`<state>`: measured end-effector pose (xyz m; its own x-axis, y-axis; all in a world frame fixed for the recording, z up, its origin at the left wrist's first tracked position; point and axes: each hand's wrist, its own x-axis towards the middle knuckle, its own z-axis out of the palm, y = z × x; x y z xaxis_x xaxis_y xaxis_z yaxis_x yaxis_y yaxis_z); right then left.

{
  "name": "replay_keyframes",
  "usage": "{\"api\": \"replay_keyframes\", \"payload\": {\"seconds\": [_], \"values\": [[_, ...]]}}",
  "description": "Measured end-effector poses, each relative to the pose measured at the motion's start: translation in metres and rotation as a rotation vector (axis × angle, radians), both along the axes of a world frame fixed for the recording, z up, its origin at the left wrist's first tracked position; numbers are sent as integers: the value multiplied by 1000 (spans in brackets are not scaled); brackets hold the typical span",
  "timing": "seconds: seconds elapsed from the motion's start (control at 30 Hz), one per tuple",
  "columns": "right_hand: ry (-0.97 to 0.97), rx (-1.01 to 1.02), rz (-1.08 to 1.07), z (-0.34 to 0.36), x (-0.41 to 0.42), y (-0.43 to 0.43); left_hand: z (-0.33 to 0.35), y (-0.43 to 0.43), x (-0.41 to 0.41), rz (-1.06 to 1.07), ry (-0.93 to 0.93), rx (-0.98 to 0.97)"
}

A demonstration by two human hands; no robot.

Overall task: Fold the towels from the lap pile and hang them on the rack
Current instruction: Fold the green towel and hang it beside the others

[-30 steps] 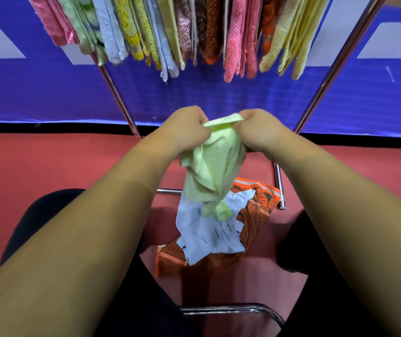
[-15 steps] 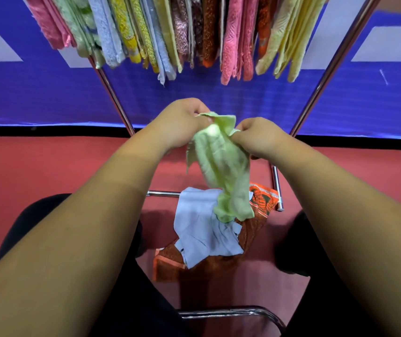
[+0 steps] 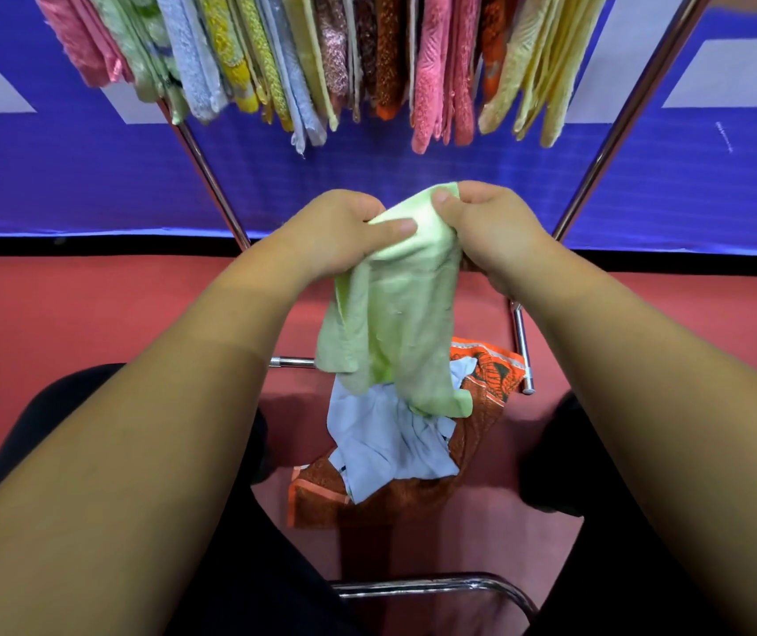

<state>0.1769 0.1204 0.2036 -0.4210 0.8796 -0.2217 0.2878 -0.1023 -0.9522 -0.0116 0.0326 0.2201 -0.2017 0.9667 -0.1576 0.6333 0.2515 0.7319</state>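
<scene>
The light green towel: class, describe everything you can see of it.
The light green towel is soft plain cloth, crumpled, not yet folded. The left hand and right hand pinch its top edge close together. It hangs in loose folds, its lower end before the pale blue towel; contact unclear.

The left hand (image 3: 344,231) and right hand (image 3: 491,227) join bare forearms (image 3: 160,429); black trousers (image 3: 69,406) cover both legs.
</scene>
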Motion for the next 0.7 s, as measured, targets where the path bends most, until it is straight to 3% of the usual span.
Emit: {"api": "replay_keyframes", "payload": {"seconds": [0.17,0.3,0.4,0.53,0.7], "values": [[107,-49,-344,10,11,8,-3,-5,-10,-115,376,-194],[125,-160,-342,12,17,15,-6,-7,-14,-74,546,-266],[355,-399,-289,17,14,10,-9,-7,-18,-10,592,-245],[471,-542,-48,29,14,0,-13,-7,-19,108,374,-195],[293,-457,145,33,8,-16,-6,-5,-5,98,-104,-40]]}}
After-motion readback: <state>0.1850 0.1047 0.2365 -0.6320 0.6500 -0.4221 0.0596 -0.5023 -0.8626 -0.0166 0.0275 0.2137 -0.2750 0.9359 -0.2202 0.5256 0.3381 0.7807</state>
